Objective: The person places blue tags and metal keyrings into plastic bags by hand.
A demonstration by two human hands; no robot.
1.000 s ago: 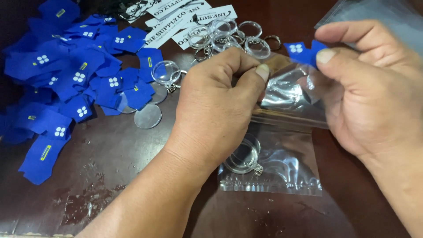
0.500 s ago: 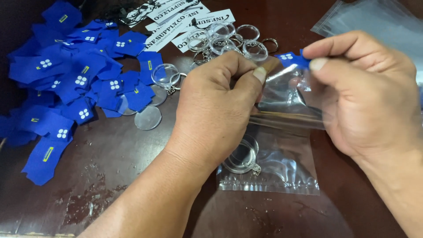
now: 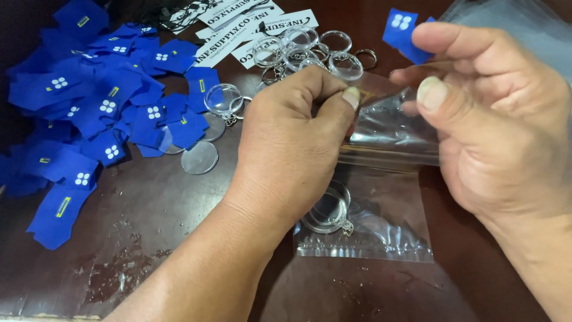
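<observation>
My left hand pinches the folded top of a small clear plastic bag between thumb and fingers. Inside the bag lies a round clear keychain case with a metal clasp. My right hand grips the same bag's flap from the right, thumb pressed on the plastic. A small blue fabric tag with white dots shows just above my right fingers; whether they hold it is unclear.
A heap of blue fabric tags covers the left of the dark wooden table. Clear round keychain cases and white printed cards lie at the back. A loose clear disc sits near the tags. More clear bags are top right.
Both hands have shifted slightly on the bag, folding its top over. The blue tag near my right fingers has risen toward the top of the view.
</observation>
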